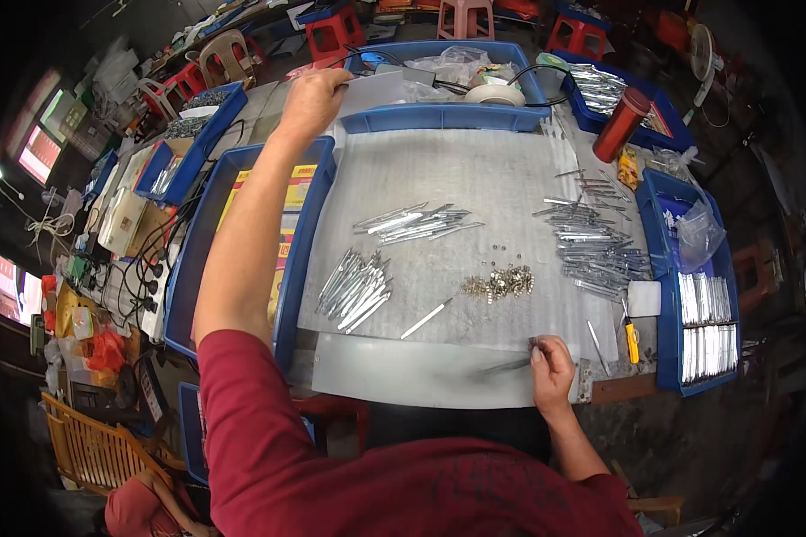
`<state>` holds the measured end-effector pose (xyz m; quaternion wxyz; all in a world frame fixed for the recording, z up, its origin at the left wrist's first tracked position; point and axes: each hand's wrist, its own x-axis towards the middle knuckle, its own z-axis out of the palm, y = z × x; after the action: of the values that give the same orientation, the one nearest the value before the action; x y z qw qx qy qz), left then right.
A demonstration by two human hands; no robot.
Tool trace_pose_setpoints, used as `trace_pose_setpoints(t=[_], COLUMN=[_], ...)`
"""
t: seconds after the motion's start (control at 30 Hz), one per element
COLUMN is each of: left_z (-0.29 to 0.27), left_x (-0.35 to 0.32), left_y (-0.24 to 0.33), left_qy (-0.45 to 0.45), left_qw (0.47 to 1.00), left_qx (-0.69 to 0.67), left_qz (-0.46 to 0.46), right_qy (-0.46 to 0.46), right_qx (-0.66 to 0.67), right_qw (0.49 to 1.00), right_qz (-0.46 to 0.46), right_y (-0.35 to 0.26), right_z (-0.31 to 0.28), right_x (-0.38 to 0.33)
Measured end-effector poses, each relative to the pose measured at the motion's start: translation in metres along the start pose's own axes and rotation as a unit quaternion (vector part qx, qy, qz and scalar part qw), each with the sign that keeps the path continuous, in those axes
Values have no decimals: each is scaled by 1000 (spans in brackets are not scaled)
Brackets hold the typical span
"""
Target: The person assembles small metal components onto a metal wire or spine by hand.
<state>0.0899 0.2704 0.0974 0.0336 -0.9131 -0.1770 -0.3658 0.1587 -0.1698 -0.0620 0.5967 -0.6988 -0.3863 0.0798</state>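
Observation:
A clear plastic sheet (pixel 461 179) covers the work table. My left hand (pixel 312 100) reaches far forward and grips the sheet's far left corner beside a blue bin (pixel 439 116). My right hand (pixel 551 365) pinches the sheet's near edge (pixel 421 376) at the table front. On the sheet lie two heaps of thin metal rods (pixel 356 288), (pixel 414 223), a larger heap of rods (pixel 595 246) at the right, a small pile of brass-coloured bits (pixel 500 284) and one loose rod (pixel 425 319).
Blue trays flank the sheet: one at the left (pixel 188 277) with yellow packs, one at the right (pixel 703 336) with rows of metal parts. A red cylinder (pixel 621 125) stands at the back right. A yellow-handled tool (pixel 631 338) lies near my right hand. Stools stand behind.

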Motion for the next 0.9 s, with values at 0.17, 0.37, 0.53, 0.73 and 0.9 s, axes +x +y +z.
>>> trace_pose_setpoints(t=[0.17, 0.37, 0.53, 0.73, 0.9], left_z=[44, 87, 100, 123, 130], left_x=[21, 25, 27, 24, 16], left_y=[-21, -40, -42, -48, -44], left_qy=[15, -46, -50, -101, -135], left_qw=[996, 998, 997, 991, 985], left_qx=[61, 34, 49, 40, 56], left_qz=[66, -4, -30, -75, -87], right_qy=[-15, -24, -19, -17, -12], right_qx=[-2, -5, 2, -15, -24], right_qw=[1000, 998, 997, 997, 998], right_qz=[20, 61, 69, 77, 58], right_y=[-2, -5, 0, 2, -1], right_z=[0, -2, -2, -3, -2], right_x=[3, 4, 2, 2, 4])
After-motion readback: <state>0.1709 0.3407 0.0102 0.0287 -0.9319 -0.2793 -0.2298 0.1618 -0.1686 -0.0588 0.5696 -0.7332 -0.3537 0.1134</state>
